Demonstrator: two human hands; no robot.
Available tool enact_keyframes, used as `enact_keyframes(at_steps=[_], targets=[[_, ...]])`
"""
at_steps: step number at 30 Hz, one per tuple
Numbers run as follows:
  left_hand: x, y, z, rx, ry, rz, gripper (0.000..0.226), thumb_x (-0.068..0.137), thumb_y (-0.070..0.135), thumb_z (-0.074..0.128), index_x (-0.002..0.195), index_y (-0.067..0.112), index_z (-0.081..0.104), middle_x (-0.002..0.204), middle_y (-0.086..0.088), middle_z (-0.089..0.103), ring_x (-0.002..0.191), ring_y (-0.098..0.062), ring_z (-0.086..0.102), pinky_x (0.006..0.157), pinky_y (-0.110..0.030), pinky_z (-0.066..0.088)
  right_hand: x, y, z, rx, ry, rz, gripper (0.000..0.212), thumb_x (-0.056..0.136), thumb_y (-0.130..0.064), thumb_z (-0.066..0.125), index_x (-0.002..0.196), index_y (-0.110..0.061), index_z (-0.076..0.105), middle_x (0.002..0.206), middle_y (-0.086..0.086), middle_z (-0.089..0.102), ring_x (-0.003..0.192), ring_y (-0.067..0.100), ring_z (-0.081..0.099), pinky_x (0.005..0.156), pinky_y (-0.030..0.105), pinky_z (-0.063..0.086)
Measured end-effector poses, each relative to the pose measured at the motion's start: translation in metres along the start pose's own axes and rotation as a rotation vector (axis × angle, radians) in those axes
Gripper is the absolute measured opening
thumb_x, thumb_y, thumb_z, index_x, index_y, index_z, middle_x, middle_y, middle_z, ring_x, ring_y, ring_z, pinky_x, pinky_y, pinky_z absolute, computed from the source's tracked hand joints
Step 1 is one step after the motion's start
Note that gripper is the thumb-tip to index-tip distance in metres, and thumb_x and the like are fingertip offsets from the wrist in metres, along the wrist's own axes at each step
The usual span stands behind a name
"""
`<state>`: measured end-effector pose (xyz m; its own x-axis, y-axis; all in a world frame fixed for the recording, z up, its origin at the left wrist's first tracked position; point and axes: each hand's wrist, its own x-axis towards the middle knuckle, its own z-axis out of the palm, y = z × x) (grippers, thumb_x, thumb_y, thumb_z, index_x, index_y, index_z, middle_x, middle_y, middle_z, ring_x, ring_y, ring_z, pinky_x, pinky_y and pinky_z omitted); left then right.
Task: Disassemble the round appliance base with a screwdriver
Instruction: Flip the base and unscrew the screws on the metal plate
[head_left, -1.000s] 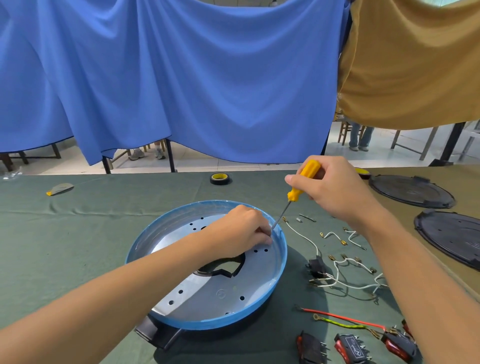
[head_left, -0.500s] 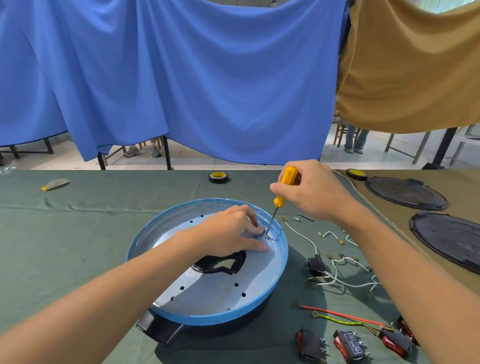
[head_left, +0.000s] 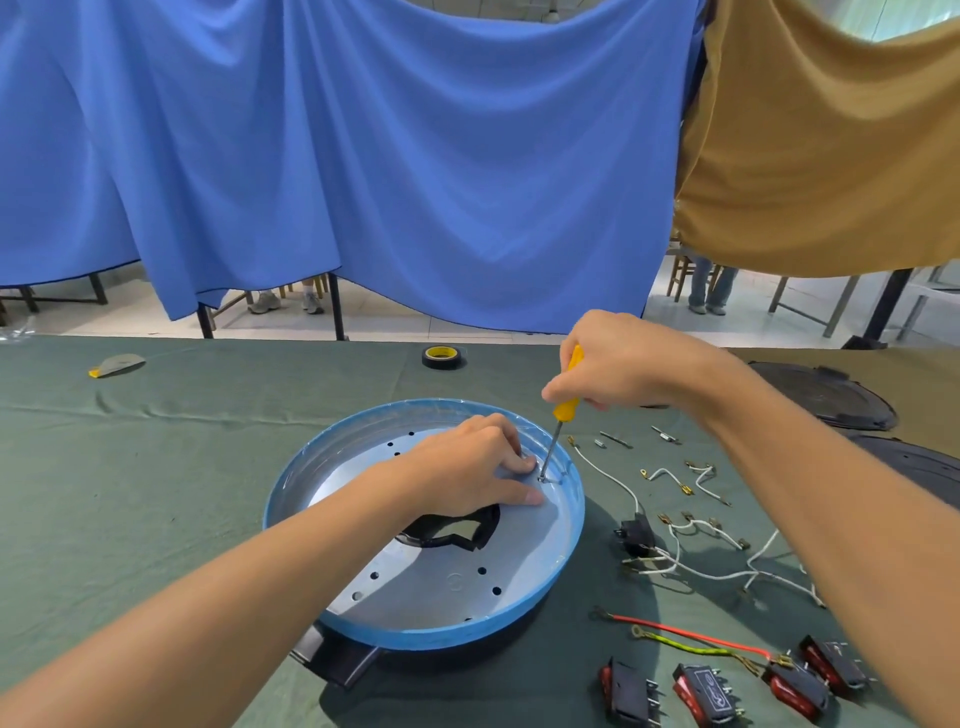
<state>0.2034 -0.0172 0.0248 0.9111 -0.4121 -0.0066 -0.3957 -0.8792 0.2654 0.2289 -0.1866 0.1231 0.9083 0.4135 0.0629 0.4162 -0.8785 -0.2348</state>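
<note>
On the green-clothed bench (head_left: 156, 467), the yellow-handled screwdriver (head_left: 563, 410), gripped in the right hand (head_left: 618, 358), is now stood nearly upright with its tip seated by the round blue-rimmed metal appliance base's (head_left: 426, 525) far rim, while the left hand (head_left: 472, 467) is pressed flat beside it, so unscrewing seems underway.

Wires (head_left: 691, 551) right of base (head_left: 519, 613)

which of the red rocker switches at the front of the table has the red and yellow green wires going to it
The third red switch from the left: the red wire and yellow-green wire end at its far end. The two switches left of it and the one behind it show only bare terminals.
</note>
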Motion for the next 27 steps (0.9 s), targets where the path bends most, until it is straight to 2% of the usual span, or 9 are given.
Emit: enact_keyframes(at_steps=[4, 8, 11, 15, 18, 20, 23, 25, 27], targets=[[0.0, -0.001, 0.002, -0.014, 0.015, -0.001, 0.043, 0.092, 0.052, 0.056, 0.127, 0.028, 0.063, 0.127, 0.007, 0.041, 0.12, -0.012, 0.037, 0.093, -0.031, 0.034, 0.014, -0.022, -0.011, -0.117, -0.238, 0.051, 0.03, 0.079, -0.027, 0.059, 0.054, -0.01, 0.061, 0.041, 0.0, 0.048, 0.035, 0.018, 0.035, 0.04, 0.018, 0.031], [0.001, -0.003, 0.004, -0.027, 0.017, -0.002, 0.044, 0.091, 0.054, 0.056, 0.127, 0.03, 0.063, 0.127, 0.007, 0.041, 0.121, -0.013, 0.037, 0.096, -0.034, 0.035, 0.023, -0.038, -0.012, -0.164, -0.339, 0.02, 0.036, 0.084, -0.022, 0.06, 0.051, -0.007, 0.058, 0.039, 0.0, 0.046, 0.032, 0.017, 0.033, 0.037, 0.016, 0.028], [0.002, -0.005, 0.005, -0.029, 0.018, 0.001, 0.045, 0.091, 0.054, 0.056, 0.128, 0.03, 0.062, 0.128, 0.008, 0.041, 0.122, -0.012, 0.036, 0.095, -0.033, 0.035, 0.028, -0.046, -0.009, -0.225, -0.366, -0.039, 0.039, 0.088, -0.021, 0.062, 0.052, -0.006, 0.058, 0.041, 0.001, 0.053, 0.034, 0.017, 0.037, 0.04, 0.018, 0.033], [0.002, -0.006, 0.006, -0.031, 0.021, 0.003, 0.044, 0.091, 0.054, 0.056, 0.129, 0.031, 0.062, 0.128, 0.008, 0.041, 0.122, -0.012, 0.036, 0.09, -0.031, 0.031, 0.026, -0.046, -0.015, -0.328, -0.425, -0.125, 0.037, 0.09, -0.023, 0.064, 0.055, -0.013, 0.061, 0.047, -0.003, 0.062, 0.038, 0.008, 0.053, 0.049, 0.021, 0.044], [0.002, -0.005, 0.006, -0.021, 0.026, 0.003, 0.047, 0.091, 0.053, 0.056, 0.131, 0.029, 0.061, 0.127, 0.007, 0.042, 0.12, -0.013, 0.037, 0.091, -0.032, 0.033, 0.019, -0.041, -0.022, -0.462, -0.44, -0.226, 0.013, 0.088, -0.017, 0.065, 0.078, -0.022, 0.071, 0.06, -0.009, 0.065, 0.053, 0.004, 0.058, 0.049, 0.014, 0.045], [0.003, -0.004, 0.005, -0.009, 0.024, 0.002, 0.048, 0.091, 0.053, 0.055, 0.132, 0.028, 0.06, 0.127, 0.006, 0.042, 0.12, -0.013, 0.037, 0.094, -0.034, 0.036, 0.017, -0.035, -0.022, -0.519, -0.423, -0.301, 0.019, 0.086, -0.014, 0.066, 0.097, -0.027, 0.074, 0.064, -0.011, 0.063, 0.052, 0.0, 0.055, 0.048, 0.012, 0.043], [0.003, -0.005, 0.005, -0.005, 0.02, 0.002, 0.047, 0.091, 0.054, 0.055, 0.131, 0.029, 0.061, 0.128, 0.006, 0.042, 0.12, -0.014, 0.037, 0.098, -0.036, 0.036, 0.015, -0.026, -0.018, -0.487, -0.423, -0.288, 0.014, 0.085, -0.032, 0.07, 0.095, -0.023, 0.075, 0.065, -0.005, 0.069, 0.047, 0.001, 0.054, 0.058, 0.021, 0.052], [0.003, -0.006, 0.005, -0.018, 0.021, 0.008, 0.045, 0.091, 0.054, 0.056, 0.128, 0.03, 0.063, 0.127, 0.006, 0.042, 0.119, -0.014, 0.037, 0.097, -0.037, 0.037, 0.015, -0.023, -0.017, -0.514, -0.443, -0.204, 0.045, 0.086, -0.057, 0.058, 0.082, -0.016, 0.073, 0.056, -0.003, 0.068, 0.044, 0.01, 0.053, 0.052, 0.025, 0.051], [0.004, -0.007, 0.005, -0.021, 0.024, 0.011, 0.045, 0.09, 0.055, 0.056, 0.128, 0.031, 0.063, 0.127, 0.007, 0.042, 0.118, -0.013, 0.037, 0.095, -0.035, 0.037, 0.019, -0.021, -0.017, -0.513, -0.469, -0.068, 0.061, 0.093, -0.061, 0.042, 0.076, -0.01, 0.071, 0.043, -0.004, 0.057, 0.037, 0.015, 0.045, 0.043, 0.02, 0.042]])
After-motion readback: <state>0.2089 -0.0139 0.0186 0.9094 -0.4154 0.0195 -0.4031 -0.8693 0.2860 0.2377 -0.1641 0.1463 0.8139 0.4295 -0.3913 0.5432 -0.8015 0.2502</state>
